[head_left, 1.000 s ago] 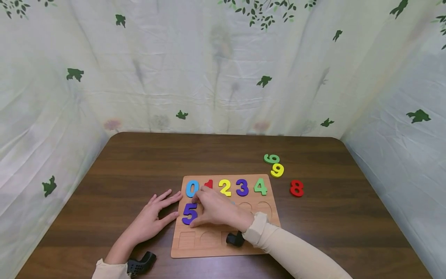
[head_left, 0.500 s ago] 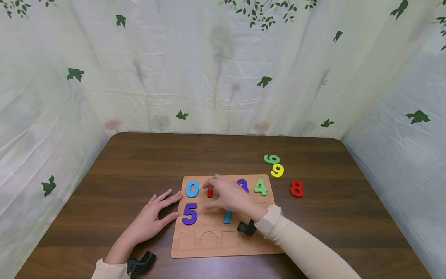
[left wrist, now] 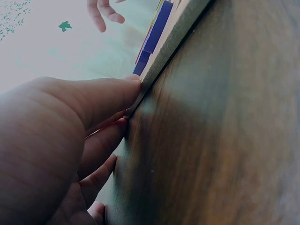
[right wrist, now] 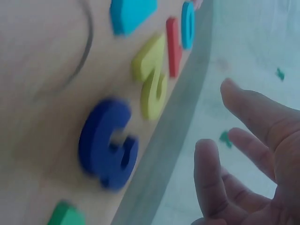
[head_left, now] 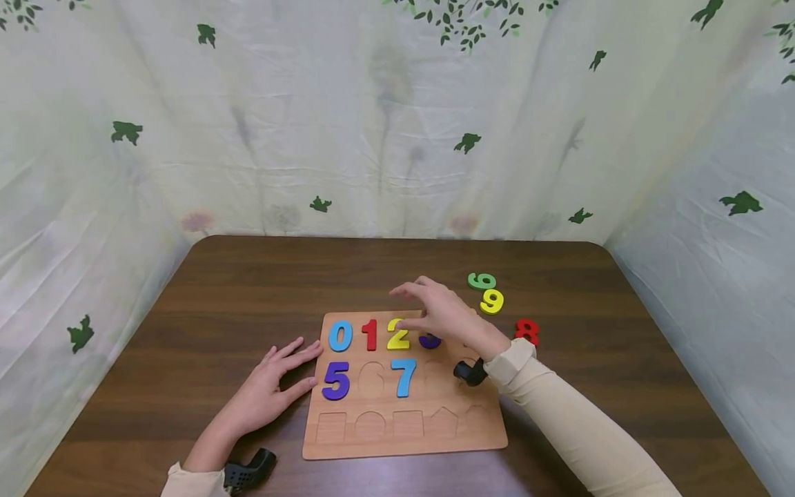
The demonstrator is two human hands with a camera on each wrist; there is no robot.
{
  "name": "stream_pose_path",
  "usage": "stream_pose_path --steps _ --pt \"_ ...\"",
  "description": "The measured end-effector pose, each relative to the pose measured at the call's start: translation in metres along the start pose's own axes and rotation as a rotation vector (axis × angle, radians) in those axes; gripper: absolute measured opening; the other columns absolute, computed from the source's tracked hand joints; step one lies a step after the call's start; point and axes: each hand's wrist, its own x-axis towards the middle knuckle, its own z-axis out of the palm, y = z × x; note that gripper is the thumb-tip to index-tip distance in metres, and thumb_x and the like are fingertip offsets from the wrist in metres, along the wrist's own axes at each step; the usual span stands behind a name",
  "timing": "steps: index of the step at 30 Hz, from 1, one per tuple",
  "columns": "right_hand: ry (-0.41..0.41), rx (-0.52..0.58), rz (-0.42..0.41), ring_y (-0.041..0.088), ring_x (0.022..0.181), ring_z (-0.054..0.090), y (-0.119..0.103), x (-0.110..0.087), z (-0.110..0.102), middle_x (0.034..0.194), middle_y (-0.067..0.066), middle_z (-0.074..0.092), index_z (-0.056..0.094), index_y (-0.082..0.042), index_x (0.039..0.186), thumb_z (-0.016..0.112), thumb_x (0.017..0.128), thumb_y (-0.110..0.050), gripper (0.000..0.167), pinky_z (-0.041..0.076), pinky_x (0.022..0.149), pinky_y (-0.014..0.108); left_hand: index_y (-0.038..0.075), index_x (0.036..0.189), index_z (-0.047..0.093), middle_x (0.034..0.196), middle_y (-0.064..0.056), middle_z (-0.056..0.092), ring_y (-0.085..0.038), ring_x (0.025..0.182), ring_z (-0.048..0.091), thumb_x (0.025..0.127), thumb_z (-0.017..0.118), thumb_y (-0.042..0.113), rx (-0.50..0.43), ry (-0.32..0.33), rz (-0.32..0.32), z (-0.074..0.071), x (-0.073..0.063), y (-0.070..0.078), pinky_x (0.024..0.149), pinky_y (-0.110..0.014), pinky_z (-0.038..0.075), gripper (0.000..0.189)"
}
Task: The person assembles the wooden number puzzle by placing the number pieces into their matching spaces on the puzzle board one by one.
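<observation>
In the head view my left hand (head_left: 267, 386) rests by the left edge of a wooden number board (head_left: 366, 449), fingers spread and fingertips touching that edge. My right hand (head_left: 450, 314) hovers above the board's top right part, thumb and fingers apart, holding nothing. Seated in the board are a blue 0 (head_left: 332, 337), red 1 (head_left: 370, 335), yellow 2 (head_left: 398, 341), purple 3 (head_left: 430, 342), purple 5 (head_left: 336, 381) and light blue 7 (head_left: 405, 377). The right hand hides part of the 3. A green piece (right wrist: 65, 215) shows at the bottom of the right wrist view.
On the brown table (head_left: 261, 276), beyond and right of the board, lie a green 6 (head_left: 475, 284), a yellow 9 (head_left: 497, 306) and a red 8 (head_left: 526, 331), partly behind the right cuff. A pale printed curtain (head_left: 279, 138) surrounds the table.
My right hand has moved from beside the 5 across the board, to the right and away from me, uncovering the 1 and 7. My left hand has stayed at the board's edge.
</observation>
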Motion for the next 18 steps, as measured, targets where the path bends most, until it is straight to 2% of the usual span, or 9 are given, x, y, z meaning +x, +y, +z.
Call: stream_pose_path --steps 5,11,15,18 --pt "-0.001 0.000 0.026 0.028 0.105 0.072 0.019 0.002 -0.012 0.140 0.017 0.062 0.065 -0.017 0.147 0.083 0.097 -0.032 0.055 0.063 0.083 0.034 0.020 0.153 0.063 0.160 -0.006 0.059 -0.046 0.158 0.039 0.101 0.076 0.032 0.006 -0.001 -0.002 0.000 -0.001 -0.001 0.127 -0.078 0.017 0.055" --pt "0.020 -0.012 0.064 0.039 0.136 0.060 0.051 0.005 -0.030 0.146 0.019 0.059 0.061 -0.017 0.152 0.079 0.101 -0.027 0.055 0.060 0.104 0.052 0.021 0.152 0.064 0.160 -0.005 0.059 -0.046 0.158 0.040 0.100 0.076 0.033 0.008 0.004 -0.003 0.000 -0.001 -0.003 0.127 -0.078 0.017 0.055" --pt "0.023 -0.044 0.136 0.042 0.141 0.054 0.072 0.005 -0.041 0.152 0.021 0.053 0.055 -0.023 0.158 0.075 0.103 -0.023 0.059 0.055 0.110 0.062 0.020 0.152 0.063 0.160 -0.006 0.059 -0.046 0.158 0.039 0.100 0.076 0.034 0.010 0.002 -0.001 0.000 -0.001 -0.002 0.127 -0.078 0.017 0.055" --pt "0.027 -0.062 0.183 0.044 0.142 0.052 0.085 0.004 -0.047 0.156 0.023 0.049 0.054 -0.025 0.159 0.072 0.105 -0.021 0.058 0.054 0.110 0.064 0.020 0.152 0.064 0.160 -0.006 0.059 -0.046 0.158 0.039 0.100 0.076 0.034 0.009 0.002 -0.002 0.000 -0.001 -0.001 0.127 -0.078 0.017 0.055"
